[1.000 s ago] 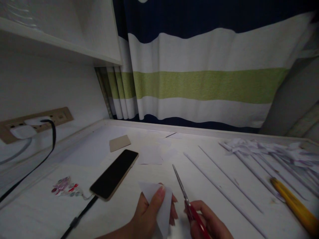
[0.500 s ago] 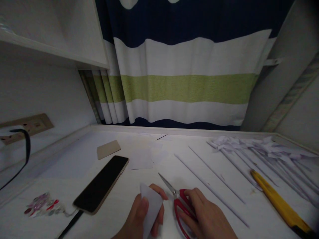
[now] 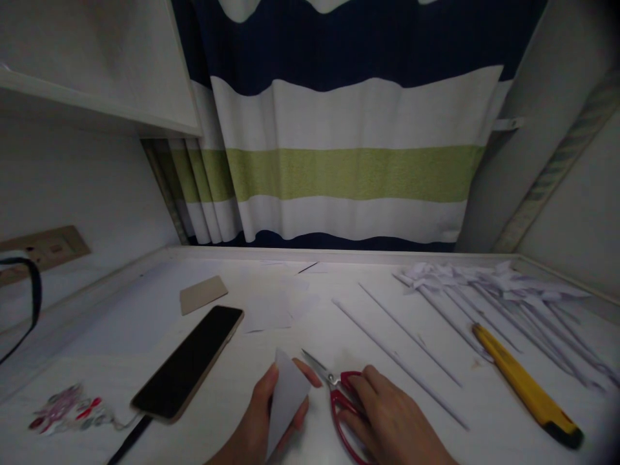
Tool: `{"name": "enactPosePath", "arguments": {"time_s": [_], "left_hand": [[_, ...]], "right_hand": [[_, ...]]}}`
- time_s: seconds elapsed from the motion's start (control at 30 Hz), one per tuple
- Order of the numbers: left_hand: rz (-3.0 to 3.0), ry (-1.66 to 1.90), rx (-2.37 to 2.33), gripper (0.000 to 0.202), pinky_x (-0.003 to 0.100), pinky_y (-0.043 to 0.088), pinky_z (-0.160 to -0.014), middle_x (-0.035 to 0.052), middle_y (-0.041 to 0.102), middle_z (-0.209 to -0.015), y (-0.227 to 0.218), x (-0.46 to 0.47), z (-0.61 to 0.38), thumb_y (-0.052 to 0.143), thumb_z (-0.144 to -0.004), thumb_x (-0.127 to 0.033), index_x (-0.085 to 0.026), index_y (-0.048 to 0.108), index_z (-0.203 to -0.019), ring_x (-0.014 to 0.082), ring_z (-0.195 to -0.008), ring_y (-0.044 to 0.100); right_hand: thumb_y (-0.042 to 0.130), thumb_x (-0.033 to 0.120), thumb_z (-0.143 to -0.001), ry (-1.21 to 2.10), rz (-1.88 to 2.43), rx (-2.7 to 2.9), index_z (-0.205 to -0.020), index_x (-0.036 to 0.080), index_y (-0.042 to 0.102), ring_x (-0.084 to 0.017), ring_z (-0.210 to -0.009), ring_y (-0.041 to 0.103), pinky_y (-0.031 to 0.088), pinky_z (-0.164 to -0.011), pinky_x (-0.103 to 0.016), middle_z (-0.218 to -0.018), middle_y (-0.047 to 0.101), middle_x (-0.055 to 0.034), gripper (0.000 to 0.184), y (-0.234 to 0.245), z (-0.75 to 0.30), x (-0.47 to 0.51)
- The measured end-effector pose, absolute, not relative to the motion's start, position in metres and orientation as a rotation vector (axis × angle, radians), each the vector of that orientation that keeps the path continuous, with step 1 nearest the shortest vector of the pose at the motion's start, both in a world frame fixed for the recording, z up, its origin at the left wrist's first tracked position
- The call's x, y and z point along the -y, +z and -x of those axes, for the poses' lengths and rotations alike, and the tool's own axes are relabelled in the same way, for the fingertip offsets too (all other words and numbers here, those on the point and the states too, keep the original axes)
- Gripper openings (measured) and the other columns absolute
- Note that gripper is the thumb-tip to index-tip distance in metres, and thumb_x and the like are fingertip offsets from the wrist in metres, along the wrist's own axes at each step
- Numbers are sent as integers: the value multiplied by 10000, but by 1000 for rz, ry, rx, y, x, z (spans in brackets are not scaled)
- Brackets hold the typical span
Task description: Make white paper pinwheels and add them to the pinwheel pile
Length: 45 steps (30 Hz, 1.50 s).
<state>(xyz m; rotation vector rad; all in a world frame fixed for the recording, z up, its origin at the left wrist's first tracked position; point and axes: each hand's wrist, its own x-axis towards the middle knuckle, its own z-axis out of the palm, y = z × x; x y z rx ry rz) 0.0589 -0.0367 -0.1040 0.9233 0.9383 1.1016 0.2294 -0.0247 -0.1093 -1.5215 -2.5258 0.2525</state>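
A folded piece of white paper (image 3: 287, 402) stands tilted in my left hand (image 3: 259, 413), pinched between thumb and fingers. Just to its right, my right hand (image 3: 387, 416) grips a pair of red-handled scissors (image 3: 334, 385) by the handles. The scissor blades point up and to the left, close beside the left fingertips, and look nearly closed. Below the frame's edge the lower part of the paper is hidden. Two thin rolled paper sticks (image 3: 402, 360) lie on the white table right of the scissors.
A black phone (image 3: 188, 361) with a cable and a beaded charm (image 3: 72, 410) lies at left. Behind it are a beige card (image 3: 203, 295) and paper squares (image 3: 266, 312). Paper pinwheels on sticks (image 3: 484, 284) and a yellow utility knife (image 3: 523, 381) are at right.
The view has shifted slightly, moving the table items left. The paper in my left hand has turned a little, with the thumb now nearer its edge. The scissors stay in my right hand.
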Motion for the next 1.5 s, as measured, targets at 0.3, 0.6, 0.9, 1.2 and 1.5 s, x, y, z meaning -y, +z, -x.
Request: {"name": "enactPosePath", "arguments": {"time_s": [0.3, 0.6, 0.9, 1.2, 1.5], "left_hand": [[-993, 1070, -987, 453, 175, 222, -349, -43, 410, -430, -104, 40, -58, 387, -738, -541, -145, 588, -828, 82, -359, 301], [-1407, 868, -1127, 470, 248, 365, -654, -2, 507, -623, -111, 42, -53, 276, -817, -527, -165, 567, -892, 156, -644, 468], [-1713, 651, -1015, 418, 245, 377, -623, 47, 592, -903, -101, 41, -55, 545, -714, -439, -187, 465, -1038, 186, -741, 531], [-1207, 992, -1329, 374, 256, 402, -692, 43, 575, -931, -104, 43, -53, 421, -778, -492, -185, 528, -961, 177, -798, 522], [-1426, 1052, -1276, 148, 221, 404, -675, 0, 600, -765, -96, 33, -56, 555, -749, -299, -184, 590, -834, 147, -735, 537]], "right_hand": [[519, 173, -749, 312, 1558, 2542, -896, 97, 592, -267, -785, 583, 488, -672, -390, -860, 579, -140, 182, -103, -229, 25], [474, 171, -726, 475, 1494, 2402, -828, 117, 533, -234, -712, 558, 450, -638, -368, -800, 558, -109, 130, -97, -232, 26], [530, 321, -708, 1137, 1082, 1883, -1030, 188, 396, -140, -581, 489, 407, -502, -245, -725, 505, -13, 373, -95, -229, 35], [448, 202, -811, 907, 1079, 1824, -925, 209, 484, -121, -618, 534, 446, -548, -226, -730, 553, -9, 120, -99, -236, 27], [516, 210, -774, -234, 410, 2342, -956, 118, 603, -192, -835, 593, 514, -682, -287, -918, 675, -66, 222, -81, -238, 28]]}}
